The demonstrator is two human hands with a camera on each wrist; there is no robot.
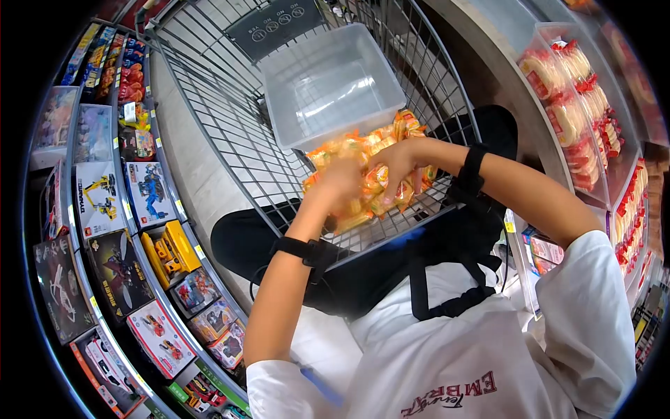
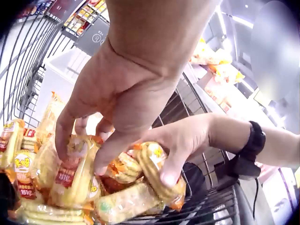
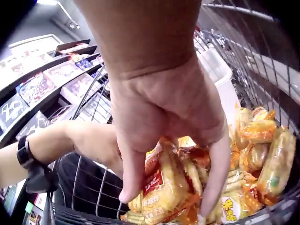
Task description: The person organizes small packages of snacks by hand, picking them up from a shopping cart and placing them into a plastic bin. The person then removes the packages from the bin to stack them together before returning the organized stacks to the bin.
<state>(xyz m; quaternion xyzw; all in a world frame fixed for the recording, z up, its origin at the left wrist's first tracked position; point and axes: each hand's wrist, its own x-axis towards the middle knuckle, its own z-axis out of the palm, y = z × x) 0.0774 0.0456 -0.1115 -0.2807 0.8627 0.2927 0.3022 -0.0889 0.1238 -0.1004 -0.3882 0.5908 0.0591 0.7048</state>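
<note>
Many clear-and-orange wrapped snack packets [image 1: 380,199], each showing pale yellow rolls, lie heaped at the near end of a shopping cart [image 1: 209,115]. My left hand [image 1: 340,183], blurred in the head view, reaches down into the heap. In the left wrist view its thumb and fingers grip a packet with a red label [image 2: 75,176]. Beside it, my right hand [image 1: 398,164] bends over the same heap. The right wrist view shows its thumb and fingers curled around a snack packet [image 3: 164,185]. A translucent plastic bin [image 1: 335,84] sits just beyond both hands.
Wire walls of the cart surround the heap, with a grey panel [image 1: 276,24] at the far end. Shelves of boxed toys [image 1: 150,192] run along the left. Clear containers of packaged goods [image 1: 579,105] line the right. The person's legs flank the cart's near end.
</note>
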